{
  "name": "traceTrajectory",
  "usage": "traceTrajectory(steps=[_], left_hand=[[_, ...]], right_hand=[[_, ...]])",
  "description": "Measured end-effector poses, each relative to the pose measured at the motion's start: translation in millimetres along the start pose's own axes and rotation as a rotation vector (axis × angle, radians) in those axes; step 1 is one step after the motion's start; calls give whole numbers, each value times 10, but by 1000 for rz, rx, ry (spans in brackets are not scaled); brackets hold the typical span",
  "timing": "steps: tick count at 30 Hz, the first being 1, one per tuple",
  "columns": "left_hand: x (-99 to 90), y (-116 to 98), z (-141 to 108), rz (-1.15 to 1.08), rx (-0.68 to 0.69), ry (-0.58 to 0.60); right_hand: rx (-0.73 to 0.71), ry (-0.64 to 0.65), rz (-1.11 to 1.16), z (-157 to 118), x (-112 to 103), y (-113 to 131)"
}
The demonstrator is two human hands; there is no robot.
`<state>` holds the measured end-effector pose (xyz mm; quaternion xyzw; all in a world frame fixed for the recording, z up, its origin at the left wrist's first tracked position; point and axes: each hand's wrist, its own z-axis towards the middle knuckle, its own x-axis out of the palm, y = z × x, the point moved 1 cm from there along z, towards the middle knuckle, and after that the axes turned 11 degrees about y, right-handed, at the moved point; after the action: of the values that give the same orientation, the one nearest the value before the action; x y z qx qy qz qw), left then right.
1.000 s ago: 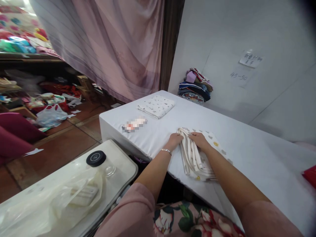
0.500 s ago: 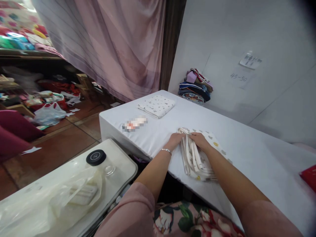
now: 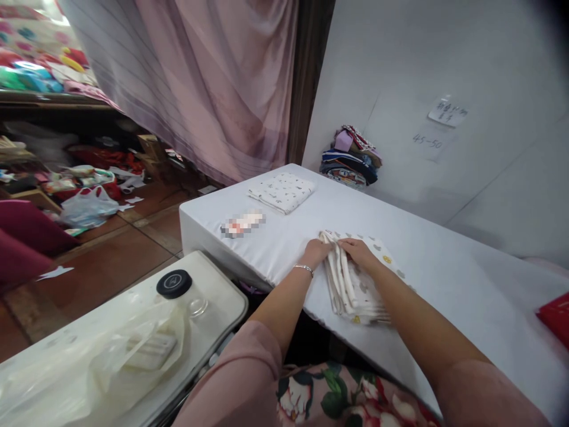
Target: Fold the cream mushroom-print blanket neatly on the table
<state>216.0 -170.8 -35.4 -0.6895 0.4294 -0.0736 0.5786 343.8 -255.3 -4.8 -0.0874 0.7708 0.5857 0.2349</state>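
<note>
Resting the printed cloth on the white table, with layered folds on the near side of the fingers and a patterned part beside the right forearm. Pinching the bunched far edge with the left hand and right hand, fingers closed on fabric, just beside each other. Facing a pixelated item farther off to the left, then a folded cloth near the far end, then a clothes stack by the wall.
</note>
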Motion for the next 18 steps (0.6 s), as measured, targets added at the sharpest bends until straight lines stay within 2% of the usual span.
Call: traceTrajectory(steps=[2,5,8,11,15,18], left_hand=[[-18,-38,-59,38,-18,-13],[-23,-114,-140,77,-19,-20],[-19,-242,-157,132,63,-37],[-53,-349,-75,233,142,-86],[-146,-276,124,261,-25,-36],[-198,-170,241,246,-66,-13]], right_hand=[[-76,-97,-130,-55,-133,-50],[-144,-274,-538,-163,-423,-254],[73,-256,-796,-242,-674,-561],[214,-214,-800,-263,-783,-783],[198,-220,-778,-225,-757,-863],[204,-240,-767,-207,-719,-866]])
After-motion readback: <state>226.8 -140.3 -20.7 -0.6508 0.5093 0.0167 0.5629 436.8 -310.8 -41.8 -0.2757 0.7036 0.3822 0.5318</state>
